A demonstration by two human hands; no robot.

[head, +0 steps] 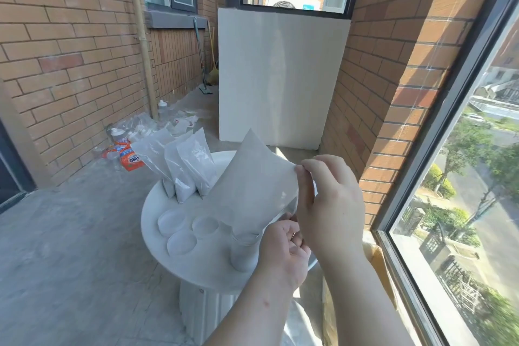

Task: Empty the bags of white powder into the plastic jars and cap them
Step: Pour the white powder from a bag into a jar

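Fingers of the left hand (280,255) are curled round the lower corner of a limp, powder-dusted bag (252,185); its upper edge is pinched by the right hand (328,205). Just below the fingers, its mouth is set on a cylindrical plastic jar (243,251); flat round lids (171,222) and plump bags (193,166) are seen beyond.

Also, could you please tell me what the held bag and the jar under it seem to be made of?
The bag looks like thin clear plastic film: glossy, creased, with powder showing through. The jar seems to be clear rigid plastic, though powder clouds its wall.
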